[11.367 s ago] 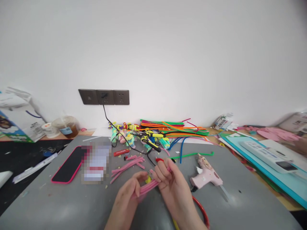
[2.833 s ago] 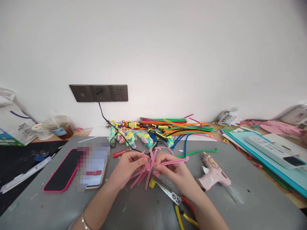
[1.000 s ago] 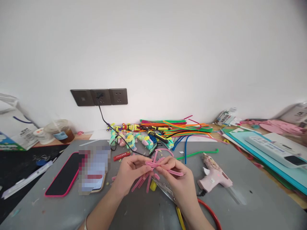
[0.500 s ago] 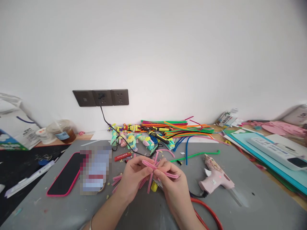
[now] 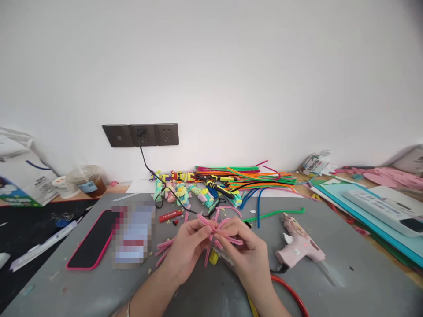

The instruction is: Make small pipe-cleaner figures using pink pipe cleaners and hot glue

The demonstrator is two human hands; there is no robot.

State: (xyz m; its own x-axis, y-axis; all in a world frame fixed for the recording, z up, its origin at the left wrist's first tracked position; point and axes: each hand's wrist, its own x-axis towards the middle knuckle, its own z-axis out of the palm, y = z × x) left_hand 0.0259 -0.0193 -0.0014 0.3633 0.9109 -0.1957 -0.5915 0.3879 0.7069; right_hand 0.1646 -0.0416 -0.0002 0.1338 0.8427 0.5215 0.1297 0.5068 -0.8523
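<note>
Several pink fuzzy stems (image 5: 205, 220) cross between your hands, just above the middle of the grey surface (image 5: 109, 290); gathering and crossing them looks done. Your left hand (image 5: 189, 248) pinches one side, thumb and fingers closed, and your right hand (image 5: 247, 246) pinches the crossing just beside it, equally closed. Your fingers cover the middle, so I cannot tell whether it is fastened; shaping there seems unfinished. Loose pink stems (image 5: 163, 246) lie beyond your left wrist, apparently unused so far. You have the glue gun (image 5: 299, 247) lying untouched to the right, a red handle (image 5: 294, 293) nearer you, and small fuzzy figures (image 5: 181, 194), seemingly completed, near the wall (image 5: 211, 79).
</note>
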